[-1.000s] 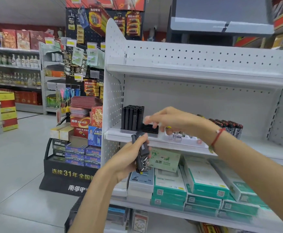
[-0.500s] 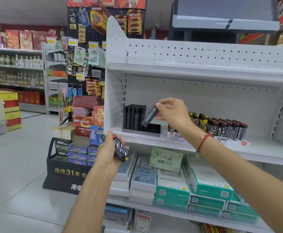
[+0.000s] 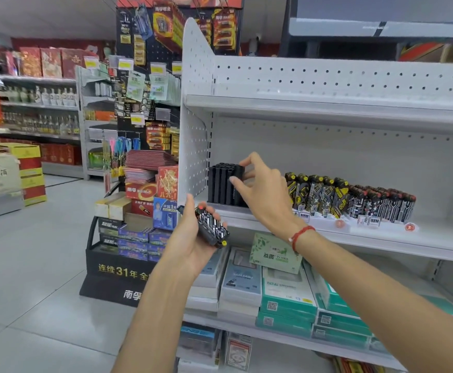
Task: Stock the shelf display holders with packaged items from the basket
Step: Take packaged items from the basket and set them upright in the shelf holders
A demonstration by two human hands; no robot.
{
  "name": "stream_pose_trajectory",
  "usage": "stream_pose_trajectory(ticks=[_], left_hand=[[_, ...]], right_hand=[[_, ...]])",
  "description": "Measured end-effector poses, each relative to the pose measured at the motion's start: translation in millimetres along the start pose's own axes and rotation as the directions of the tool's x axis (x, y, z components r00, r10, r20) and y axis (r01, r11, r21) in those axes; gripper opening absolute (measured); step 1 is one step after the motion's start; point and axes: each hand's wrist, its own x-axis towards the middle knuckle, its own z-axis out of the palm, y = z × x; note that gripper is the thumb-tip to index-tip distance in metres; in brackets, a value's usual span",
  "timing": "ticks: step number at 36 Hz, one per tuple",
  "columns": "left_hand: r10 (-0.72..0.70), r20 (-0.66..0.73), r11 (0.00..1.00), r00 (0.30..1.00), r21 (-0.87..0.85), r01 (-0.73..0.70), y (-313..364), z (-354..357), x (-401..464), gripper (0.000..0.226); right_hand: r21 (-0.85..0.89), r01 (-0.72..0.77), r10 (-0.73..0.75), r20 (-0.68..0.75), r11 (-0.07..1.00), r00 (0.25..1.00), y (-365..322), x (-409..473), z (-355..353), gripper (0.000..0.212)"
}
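Right hand (image 3: 263,189) was at the black holder (image 3: 225,185), thumb and fingers pinched on a black item (image 3: 235,189) at its right edge, judged to be seating it upright in a slot. Left hand (image 3: 193,235) was closed around several patterned items (image 3: 214,228), held just below the shelf (image 3: 435,238) lip, apparently as ready supply. Patterned stock (image 3: 354,197) stood in rows further right. No basket was in view.

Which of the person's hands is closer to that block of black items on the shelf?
Right. The right hand touches the black block; the left hand is below it, holding patterned items.
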Motion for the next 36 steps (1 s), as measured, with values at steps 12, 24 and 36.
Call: stream_pose_trajectory(ticks=[12, 24, 36], left_hand=[[-0.038, -0.011, 0.997, 0.999, -0.073, 0.037, -1, -2, -2, 0.036], [-0.125, -0.026, 0.982, 0.992, -0.149, 0.12, -1, 2, -5, 0.04], [-0.126, -0.041, 0.985, 0.991, -0.124, 0.12, 0, 2, -9, 0.038]], right_hand=[[0.084, -0.021, 0.016, 0.064, 0.996, 0.998, 17, 3, -7, 0.032], [-0.179, 0.24, -0.195, 0.239, 0.954, 0.951, 9, 22, -16, 0.038], [-0.12, 0.196, -0.163, 0.24, 0.973, 0.957, 10, 21, -13, 0.033]])
